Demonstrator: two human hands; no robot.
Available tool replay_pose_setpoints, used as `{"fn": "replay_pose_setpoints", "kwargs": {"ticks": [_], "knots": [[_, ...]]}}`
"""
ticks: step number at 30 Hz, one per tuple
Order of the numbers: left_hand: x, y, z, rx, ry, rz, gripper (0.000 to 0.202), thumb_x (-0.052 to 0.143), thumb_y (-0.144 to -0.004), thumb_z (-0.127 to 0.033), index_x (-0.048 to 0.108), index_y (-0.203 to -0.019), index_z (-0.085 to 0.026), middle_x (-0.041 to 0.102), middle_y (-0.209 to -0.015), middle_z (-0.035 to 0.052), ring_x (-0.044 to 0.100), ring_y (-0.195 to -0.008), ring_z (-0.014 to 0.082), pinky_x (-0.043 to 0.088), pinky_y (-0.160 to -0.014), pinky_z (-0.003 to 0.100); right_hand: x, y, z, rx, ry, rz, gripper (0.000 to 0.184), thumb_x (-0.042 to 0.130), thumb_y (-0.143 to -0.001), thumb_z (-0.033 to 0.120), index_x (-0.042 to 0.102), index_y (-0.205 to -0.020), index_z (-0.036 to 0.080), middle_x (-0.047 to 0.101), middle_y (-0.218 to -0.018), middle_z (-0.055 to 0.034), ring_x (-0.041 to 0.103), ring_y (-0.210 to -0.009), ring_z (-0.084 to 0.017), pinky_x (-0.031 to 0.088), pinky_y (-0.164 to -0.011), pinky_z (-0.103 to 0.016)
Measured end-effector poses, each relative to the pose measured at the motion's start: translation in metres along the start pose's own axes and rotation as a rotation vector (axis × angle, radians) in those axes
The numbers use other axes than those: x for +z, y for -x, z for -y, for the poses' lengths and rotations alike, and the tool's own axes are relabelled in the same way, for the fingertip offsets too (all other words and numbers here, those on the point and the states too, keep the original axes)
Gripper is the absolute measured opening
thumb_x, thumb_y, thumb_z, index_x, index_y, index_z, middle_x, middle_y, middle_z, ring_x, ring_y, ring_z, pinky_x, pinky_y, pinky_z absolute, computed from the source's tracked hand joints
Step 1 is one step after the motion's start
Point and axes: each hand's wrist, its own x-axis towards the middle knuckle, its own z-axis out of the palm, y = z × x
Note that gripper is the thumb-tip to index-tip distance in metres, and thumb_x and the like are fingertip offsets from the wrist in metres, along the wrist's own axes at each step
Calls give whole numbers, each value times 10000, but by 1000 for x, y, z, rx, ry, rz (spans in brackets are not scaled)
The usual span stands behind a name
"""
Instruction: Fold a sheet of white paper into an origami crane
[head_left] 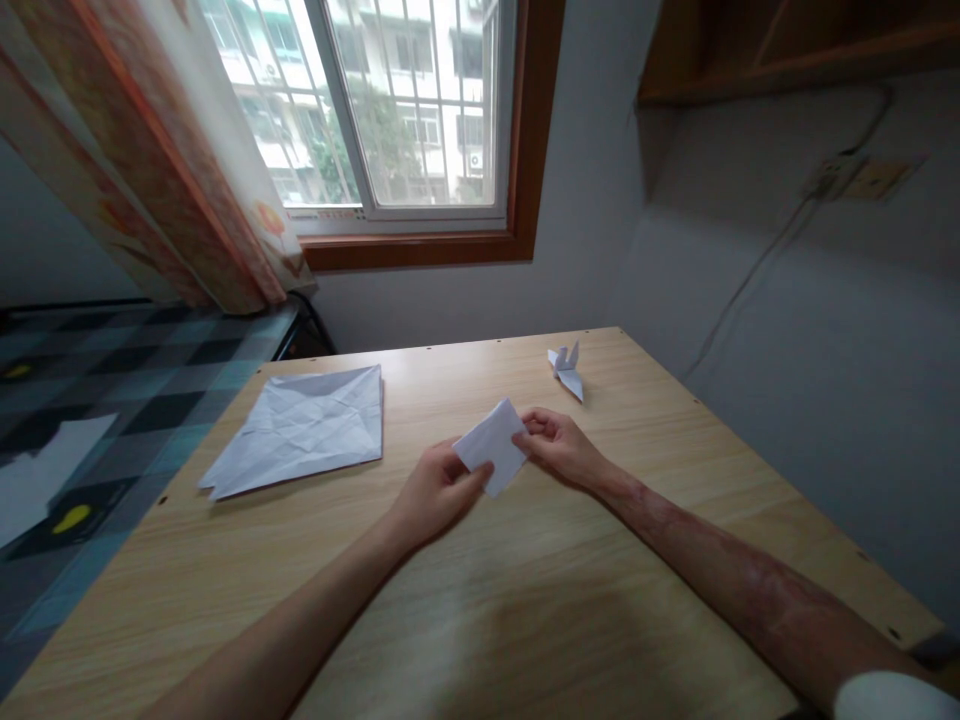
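A small folded square of white paper (pixel 493 445) is held up over the middle of the table, tilted so that one corner points up. My left hand (pixel 444 490) grips its lower left side, with the thumb on the near face and the fingers behind it. At the right corner, my right hand (pixel 556 440) pinches the paper between thumb and curled fingers. Beyond my right hand, a white origami crane (pixel 568 372) stands near the table's far edge. To the left lie creased sheets of white paper (pixel 315 425), stacked unevenly.
The light wooden table (pixel 420 620) has its far edge below a barred window (pixel 420 110). At the left is a bed with a checked cover (pixel 187 350) and white papers (pixel 56 470) on it. A cable (pixel 750 275) runs down the right wall.
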Motion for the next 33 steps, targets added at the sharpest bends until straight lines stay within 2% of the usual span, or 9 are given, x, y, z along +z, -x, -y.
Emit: {"fn": "replay_pose_setpoints", "kwargs": {"ticks": [2, 4, 7, 10, 14, 20, 24, 28, 33], "knots": [[1, 0, 3, 30, -84, 10, 307, 687, -1009, -461, 796, -986, -175, 768, -974, 85, 721, -915, 252, 606, -822, 355, 0, 0, -1, -4, 28, -18, 375, 838, -916, 517, 752, -1069, 186, 832, -985, -60, 768, -867, -220, 593, -813, -334], [0, 1, 4, 46, -158, -117, 285, 695, -1002, -437, 761, -1127, -189, 767, -1071, 96, 727, -978, 259, 616, -828, 363, 1, 0, -1, -14, 105, -22, 303, 793, -945, 463, 776, -1074, 189, 836, -1014, -59, 762, -873, -221, 583, -795, -330], [-1, 2, 4, 151, -328, -324, 353, 712, -980, -336, 670, -1309, -215, 723, -1303, 123, 704, -1180, 284, 604, -1007, 447, 3, 0, -1, -78, 354, -60, 177, 765, -943, 331, 812, -1056, 203, 829, -990, -44, 730, -866, -213, 545, -767, -319], [-1, 3, 1, 295, -565, -191, 222, 658, -1013, -257, 699, -1231, -242, 739, -1322, 106, 693, -1224, 291, 549, -1114, 505, 3, 1, -2, -175, 646, -137, 114, 814, -886, 212, 828, -999, 216, 810, -938, -34, 696, -880, -214, 509, -786, -329], [3, 5, -1, 331, -721, 46, 218, 582, -1067, -244, 729, -1227, -254, 773, -1273, 95, 709, -1199, 298, 576, -1078, 504, 2, 2, 1, -245, 751, -144, 94, 845, -878, 161, 820, -950, 215, 807, -953, -45, 700, -924, -226, 512, -815, -348], [-9, 4, 1, 334, -727, 134, 296, 532, -1105, -257, 696, -1352, -246, 745, -1403, 101, 702, -1277, 293, 589, -1113, 482, 5, 7, 7, -449, 761, 25, 178, 756, -992, 163, 857, -1084, 277, 834, -1120, -58, 736, -1065, -239, 561, -995, -409], [-19, 1, 3, 335, -755, 133, 303, 571, -1090, -280, 694, -1361, -224, 733, -1425, 117, 702, -1289, 301, 584, -1133, 488, 6, 12, 6, -548, 897, 109, 288, 744, -967, 139, 848, -1187, 293, 835, -1232, -69, 750, -1105, -259, 577, -1044, -455], [-20, 0, 3, 313, -786, 107, 434, 604, -1064, -289, 638, -1492, -223, 660, -1569, 133, 657, -1379, 333, 545, -1186, 540, 6, 17, 10, -568, 907, 184, 312, 719, -989, 197, 822, -1274, 272, 818, -1324, -92, 768, -1191, -270, 496, -1218, -529], [-19, 1, 8, 303, -812, 138, 459, 579, -1071, -285, 652, -1523, -265, 667, -1587, 100, 634, -1421, 337, 509, -1213, 577, 1, 16, 9, -538, 804, 227, 400, 672, -931, 87, 845, -1237, 279, 820, -1334, -75, 747, -1216, -275, 595, -1112, -479]]}}
